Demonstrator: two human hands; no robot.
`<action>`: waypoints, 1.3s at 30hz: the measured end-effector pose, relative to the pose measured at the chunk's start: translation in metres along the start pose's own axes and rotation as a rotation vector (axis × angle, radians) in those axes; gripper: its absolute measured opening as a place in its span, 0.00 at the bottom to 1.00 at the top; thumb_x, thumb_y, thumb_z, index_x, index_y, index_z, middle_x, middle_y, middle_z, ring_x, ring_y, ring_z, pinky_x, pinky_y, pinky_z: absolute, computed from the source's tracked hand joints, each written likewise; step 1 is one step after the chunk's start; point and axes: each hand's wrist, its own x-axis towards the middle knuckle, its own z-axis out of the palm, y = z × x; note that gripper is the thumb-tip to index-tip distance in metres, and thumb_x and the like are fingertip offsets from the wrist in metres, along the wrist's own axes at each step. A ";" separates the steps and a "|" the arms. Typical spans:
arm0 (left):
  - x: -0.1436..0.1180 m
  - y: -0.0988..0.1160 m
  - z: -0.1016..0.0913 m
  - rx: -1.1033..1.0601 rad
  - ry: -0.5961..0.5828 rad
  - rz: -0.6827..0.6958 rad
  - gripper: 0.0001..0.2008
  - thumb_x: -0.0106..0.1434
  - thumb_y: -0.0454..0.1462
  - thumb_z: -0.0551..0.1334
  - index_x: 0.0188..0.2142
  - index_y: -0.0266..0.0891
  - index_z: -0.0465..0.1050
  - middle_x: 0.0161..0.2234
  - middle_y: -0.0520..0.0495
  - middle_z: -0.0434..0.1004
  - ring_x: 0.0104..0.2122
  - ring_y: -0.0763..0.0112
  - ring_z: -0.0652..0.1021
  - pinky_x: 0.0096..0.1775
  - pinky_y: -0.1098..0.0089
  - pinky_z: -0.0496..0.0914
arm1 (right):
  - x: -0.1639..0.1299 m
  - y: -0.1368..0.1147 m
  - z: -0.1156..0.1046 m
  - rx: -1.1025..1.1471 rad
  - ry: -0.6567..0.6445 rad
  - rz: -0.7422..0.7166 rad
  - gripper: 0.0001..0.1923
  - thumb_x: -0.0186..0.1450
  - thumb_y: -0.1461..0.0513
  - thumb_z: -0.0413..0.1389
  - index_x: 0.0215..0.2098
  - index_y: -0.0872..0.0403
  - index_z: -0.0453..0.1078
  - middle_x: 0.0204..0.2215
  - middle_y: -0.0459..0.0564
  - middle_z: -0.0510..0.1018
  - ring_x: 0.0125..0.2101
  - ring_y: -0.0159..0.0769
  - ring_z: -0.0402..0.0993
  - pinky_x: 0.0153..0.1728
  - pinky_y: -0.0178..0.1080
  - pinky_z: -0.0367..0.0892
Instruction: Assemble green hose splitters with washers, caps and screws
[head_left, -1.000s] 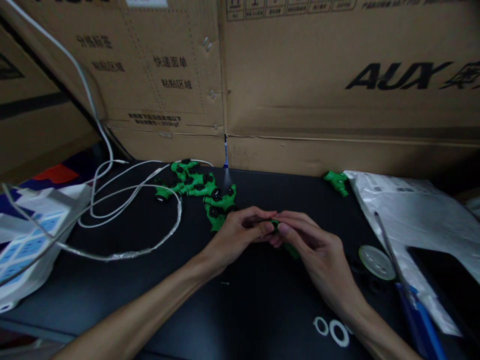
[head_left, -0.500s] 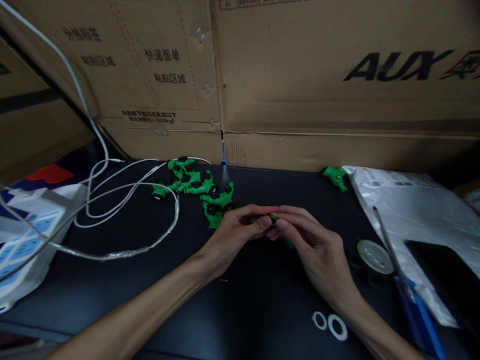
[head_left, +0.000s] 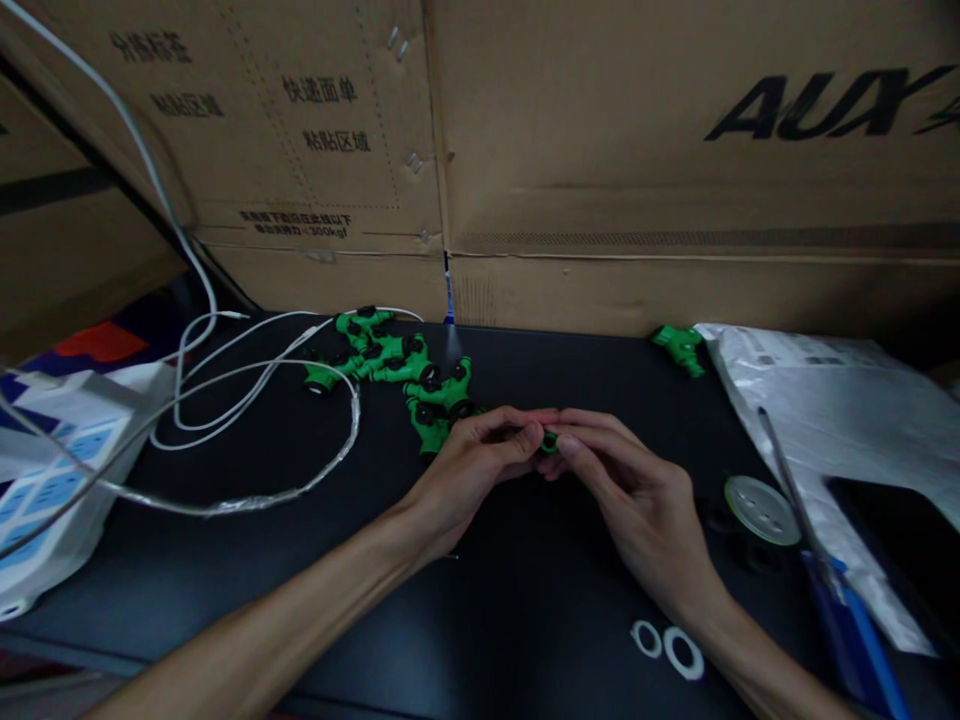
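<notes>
Both hands meet over the middle of the dark table. My left hand [head_left: 487, 455] pinches a small green fitting [head_left: 550, 441] from its left side, thumb on top. My right hand [head_left: 626, 475] grips the same fitting from the right, with thumb and fingertips closed on it. Only a green rim with a dark opening shows between the thumbs; the rest is hidden by fingers. Just beyond my left hand lie several green Y-shaped hose connectors [head_left: 390, 358] with black parts. Two pale ring washers [head_left: 683, 653] rest on the table near my right forearm.
A cardboard box [head_left: 600, 150] walls off the back. At left are a white power strip [head_left: 82, 450] and looping white cables [head_left: 255, 503]. On the right lie another green connector [head_left: 679, 349], a round disc [head_left: 762, 510], a blue-handled screwdriver [head_left: 847, 620], a black phone [head_left: 892, 530] and a silvery bag [head_left: 810, 390].
The camera view has shifted slightly. Both hands keep their hold on the green fitting, whose opening shows a little more clearly between the thumbs.
</notes>
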 end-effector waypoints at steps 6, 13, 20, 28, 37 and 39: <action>-0.002 0.002 0.004 -0.017 0.022 -0.003 0.09 0.60 0.40 0.72 0.31 0.36 0.78 0.35 0.48 0.80 0.34 0.71 0.77 0.49 0.63 0.72 | 0.000 0.001 0.002 -0.011 -0.001 0.011 0.06 0.68 0.62 0.61 0.39 0.47 0.82 0.45 0.48 0.80 0.33 0.28 0.78 0.35 0.31 0.78; -0.003 0.003 0.005 0.012 0.037 -0.008 0.09 0.61 0.40 0.70 0.31 0.36 0.76 0.32 0.49 0.78 0.35 0.69 0.76 0.50 0.59 0.71 | -0.001 -0.002 0.004 -0.012 0.002 0.011 0.06 0.67 0.62 0.61 0.36 0.49 0.81 0.43 0.49 0.80 0.35 0.30 0.78 0.33 0.33 0.78; -0.007 0.002 0.008 0.104 0.075 0.027 0.08 0.65 0.39 0.66 0.34 0.36 0.75 0.37 0.48 0.77 0.38 0.68 0.76 0.48 0.61 0.72 | -0.003 -0.002 0.006 0.007 0.005 0.027 0.06 0.67 0.62 0.61 0.36 0.48 0.82 0.43 0.48 0.80 0.33 0.28 0.77 0.32 0.30 0.77; -0.006 0.004 0.010 0.137 0.065 0.052 0.06 0.67 0.38 0.64 0.35 0.36 0.75 0.35 0.50 0.75 0.35 0.72 0.75 0.43 0.67 0.72 | 0.000 -0.003 0.008 0.014 0.037 0.071 0.06 0.66 0.61 0.62 0.32 0.51 0.82 0.40 0.48 0.80 0.29 0.27 0.76 0.30 0.31 0.76; 0.001 0.006 0.001 0.670 0.050 0.393 0.11 0.64 0.34 0.68 0.47 0.41 0.79 0.46 0.49 0.83 0.42 0.68 0.81 0.46 0.70 0.73 | 0.004 -0.002 -0.003 0.273 0.016 0.282 0.13 0.68 0.52 0.61 0.42 0.50 0.82 0.44 0.51 0.82 0.36 0.33 0.81 0.41 0.36 0.77; 0.002 0.007 -0.003 0.750 0.084 0.451 0.09 0.66 0.32 0.66 0.45 0.41 0.79 0.46 0.50 0.84 0.43 0.68 0.82 0.47 0.70 0.74 | 0.005 -0.004 -0.006 0.276 -0.007 0.316 0.15 0.67 0.51 0.61 0.43 0.51 0.81 0.41 0.52 0.83 0.37 0.37 0.82 0.44 0.40 0.77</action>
